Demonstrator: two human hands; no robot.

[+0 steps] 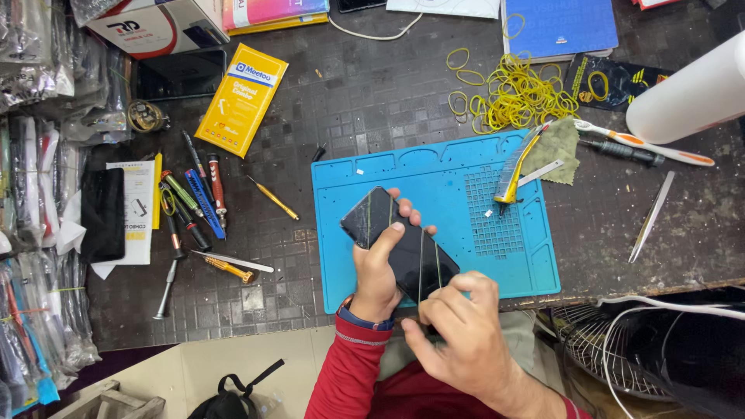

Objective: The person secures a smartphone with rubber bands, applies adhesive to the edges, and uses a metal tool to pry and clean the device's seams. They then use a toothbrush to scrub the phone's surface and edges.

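Note:
My left hand [376, 268] grips a black smartphone [388, 237] from below, thumb across its dark screen, holding it tilted above the blue silicone work mat [458, 163]. Yellow rubber bands are stretched around the phone. My right hand [462, 330] pinches at the phone's near end, fingers closed on a band or the phone's edge there. Both hands are over the mat's front left part, near the table edge.
A pile of yellow rubber bands [508, 97] lies behind the mat. A yellow-handled cutter [514, 169], toothbrush [644, 143], tweezers [652, 216], several screwdrivers [202, 198], a yellow packet [242, 97], another dark phone [102, 213] and bagged parts at left surround it.

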